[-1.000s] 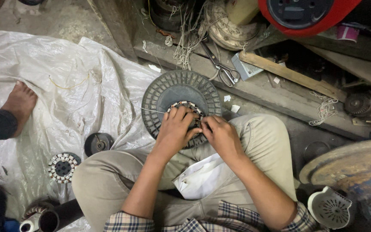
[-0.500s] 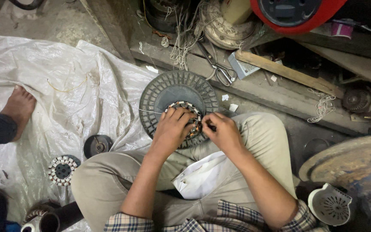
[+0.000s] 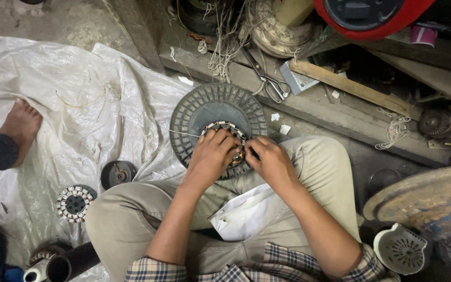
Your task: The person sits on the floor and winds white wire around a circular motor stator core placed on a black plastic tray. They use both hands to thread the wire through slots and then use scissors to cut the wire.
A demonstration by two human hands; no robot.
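— What have my hands got?

— My left hand (image 3: 212,156) lies curled over the wound motor stator (image 3: 225,142), fingers pressed down on its striped ring. My right hand (image 3: 272,163) is just beside it, fingertips pinched together at the stator's edge; what they pinch is hidden, so I cannot tell.

— Where does the stator sit?

— Under both hands, in the middle of the round grey slotted housing (image 3: 204,109), which leans on my knee. A thin wire (image 3: 184,133) runs out past my left fingers.

— Anything around?

— Scissors (image 3: 267,78) lie beyond the housing, a second stator (image 3: 74,202) well off past my left wrist on the plastic sheet (image 3: 53,89), white paper (image 3: 246,211) below my wrists.
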